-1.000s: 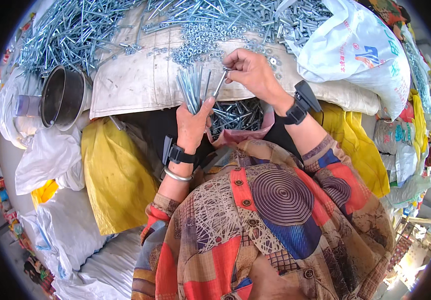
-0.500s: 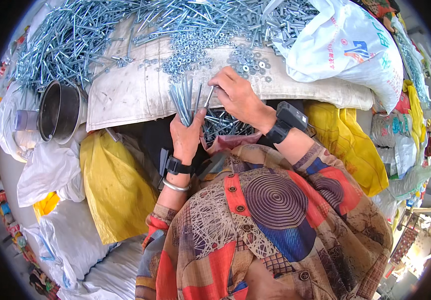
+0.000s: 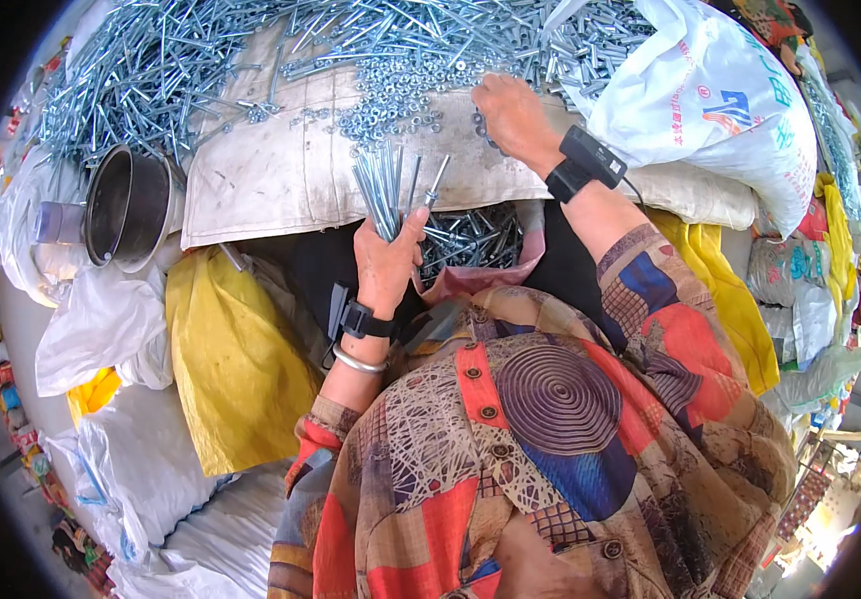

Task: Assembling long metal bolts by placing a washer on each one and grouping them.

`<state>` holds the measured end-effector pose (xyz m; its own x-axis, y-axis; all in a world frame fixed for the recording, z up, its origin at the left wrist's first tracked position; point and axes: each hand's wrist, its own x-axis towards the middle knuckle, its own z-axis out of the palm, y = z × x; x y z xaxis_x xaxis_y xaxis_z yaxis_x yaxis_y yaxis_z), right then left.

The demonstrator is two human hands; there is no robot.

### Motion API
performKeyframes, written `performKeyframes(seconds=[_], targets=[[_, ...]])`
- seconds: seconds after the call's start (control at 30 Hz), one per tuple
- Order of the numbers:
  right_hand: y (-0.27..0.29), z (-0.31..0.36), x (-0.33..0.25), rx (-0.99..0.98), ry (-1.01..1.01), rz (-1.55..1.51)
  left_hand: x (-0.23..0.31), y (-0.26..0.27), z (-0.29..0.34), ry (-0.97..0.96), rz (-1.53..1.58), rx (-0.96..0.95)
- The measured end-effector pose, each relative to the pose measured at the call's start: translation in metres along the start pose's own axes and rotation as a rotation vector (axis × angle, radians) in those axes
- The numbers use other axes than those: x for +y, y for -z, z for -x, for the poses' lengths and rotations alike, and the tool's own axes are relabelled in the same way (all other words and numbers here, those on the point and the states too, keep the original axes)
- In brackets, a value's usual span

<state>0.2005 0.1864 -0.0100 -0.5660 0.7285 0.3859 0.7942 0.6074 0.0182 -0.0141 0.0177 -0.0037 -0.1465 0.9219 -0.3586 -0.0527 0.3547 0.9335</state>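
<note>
My left hand point(image 3: 386, 262) is closed around a bundle of long, thin metal bolts point(image 3: 378, 192) that point up and away. One separate bolt point(image 3: 437, 183), with a small fitting on it, sticks out at a tilt between the thumb and fingers. Farther off and to the right, my right hand point(image 3: 516, 115) is down at the washers point(image 3: 480, 122) on the cloth, its fingers curled. What those fingertips hold, if anything, is hidden. A heap of small nuts point(image 3: 386, 105) lies to its left, and short metal sleeves point(image 3: 595, 45) lie beyond it.
Long bolts point(image 3: 141, 85) are heaped at the far left of the pale cloth point(image 3: 251, 185). A dark metal pot point(image 3: 129, 210) stands left; a white printed sack point(image 3: 710, 100) leans right. In front of me, a pink-rimmed bag point(image 3: 531, 245) holds metal bolts. Yellow sacks point(image 3: 236, 369) flank me.
My right hand has left the single bolt by my left hand and moved away and right to the washers. My left hand keeps hold of the bolts.
</note>
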Motion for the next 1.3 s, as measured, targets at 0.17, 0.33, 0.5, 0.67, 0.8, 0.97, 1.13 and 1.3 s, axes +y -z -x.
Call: performKeyframes(seconds=[0.17, 0.33, 0.5, 0.67, 0.8, 0.97, 1.13, 1.3], targets=[[0.031, -0.004, -0.019, -0.197, -0.388, -0.750, -0.007, 0.006, -0.002, -0.014, 0.014, 0.010], [0.043, 0.013, -0.041, -0.227, -0.366, -1.313, -0.006, 0.002, -0.002, -0.034, 0.015, 0.008], [0.055, 0.019, -0.049, -0.254, -0.344, -1.368, -0.008, 0.005, -0.005, -0.103, -0.083, 0.016], [0.046, 0.027, -0.062, -0.424, -0.313, -1.359, -0.008, 0.008, -0.008, -0.356, -0.295, 0.086], [0.033, 0.044, -0.090, -0.305, -0.626, -1.749, 0.002, 0.004, -0.006, -0.191, -0.124, -0.022], [0.035, 0.043, -0.098, -0.152, -0.591, -1.736, 0.004, 0.002, -0.008, -0.074, 0.059, -0.022], [0.067, 0.007, -0.064, 0.163, -0.385, -1.507, 0.008, 0.013, -0.020, -0.111, 0.100, 0.052], [0.057, 0.000, -0.068, 0.079, -0.200, -1.019, 0.049, 0.005, -0.032, -0.238, 0.182, -0.049]])
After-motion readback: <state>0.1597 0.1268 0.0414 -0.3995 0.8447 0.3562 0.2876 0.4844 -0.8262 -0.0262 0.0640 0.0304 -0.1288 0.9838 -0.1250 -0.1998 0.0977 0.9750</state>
